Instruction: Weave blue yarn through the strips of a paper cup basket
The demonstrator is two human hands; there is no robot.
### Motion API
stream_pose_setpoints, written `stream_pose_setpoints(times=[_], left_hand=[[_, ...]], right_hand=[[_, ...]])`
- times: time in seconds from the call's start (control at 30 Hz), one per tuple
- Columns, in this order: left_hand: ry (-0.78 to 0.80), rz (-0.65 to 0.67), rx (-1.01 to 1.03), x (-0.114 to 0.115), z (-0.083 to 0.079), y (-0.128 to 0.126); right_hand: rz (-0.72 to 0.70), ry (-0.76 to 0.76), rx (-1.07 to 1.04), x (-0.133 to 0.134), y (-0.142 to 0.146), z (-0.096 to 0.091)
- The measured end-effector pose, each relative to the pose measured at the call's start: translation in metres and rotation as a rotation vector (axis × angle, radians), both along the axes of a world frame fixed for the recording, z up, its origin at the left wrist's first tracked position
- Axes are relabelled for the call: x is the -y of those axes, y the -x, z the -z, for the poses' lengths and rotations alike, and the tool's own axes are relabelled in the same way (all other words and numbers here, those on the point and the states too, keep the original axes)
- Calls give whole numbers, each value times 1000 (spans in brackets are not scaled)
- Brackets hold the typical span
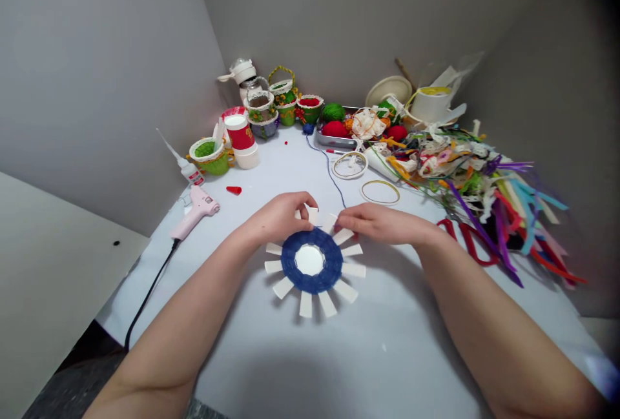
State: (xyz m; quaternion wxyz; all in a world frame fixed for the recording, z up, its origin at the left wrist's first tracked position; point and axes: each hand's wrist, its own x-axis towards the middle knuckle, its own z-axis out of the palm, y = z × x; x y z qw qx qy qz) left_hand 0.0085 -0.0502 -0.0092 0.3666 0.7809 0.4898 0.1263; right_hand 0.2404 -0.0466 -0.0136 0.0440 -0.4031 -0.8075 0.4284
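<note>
Your left hand (279,217) is pinched on a white card strip (313,215) at the top of the piece, while your right hand (372,223) rests its fingertips among the neighbouring strips (343,236), though I cannot tell whether it grips one. The piece, a dark blue yarn-wrapped disc (291,264) with pale spokes (283,287), lies flat on the table (387,354) just below your hands. It looks light and fairly stiff at the centre, but the thin strips may bend or crease, so take hold near their roots. Beyond, a thin blue yarn strand (329,170) runs toward your right hand, a pink glue gun (196,212) lies to the left, and a heap of ribbons (484,212) crowds the right.
</note>
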Motion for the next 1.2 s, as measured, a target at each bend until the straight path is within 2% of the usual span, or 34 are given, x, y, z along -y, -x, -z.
stream_pose_setpoints(times=[0.13,0.27,0.5,0.7,0.93,1.07,1.2], left_hand=[[20,-51,29,-6,9,3],[20,-80,46,-7,13,3],[-20,-122,42,-9,13,6],[-43,-176,71,-12,14,10],[-17,-248,111,-17,23,11],[-12,-237,76,-16,22,12],[63,-148,-2,-13,11,15]], right_hand=[[131,-177,-18,-4,-6,-4],[201,-301,-1,4,-1,-10],[233,-442,31,15,5,-20],[192,-374,48,9,1,-15],[175,-196,77,3,5,6],[164,-179,54,2,8,14],[147,-147,16,2,7,12]])
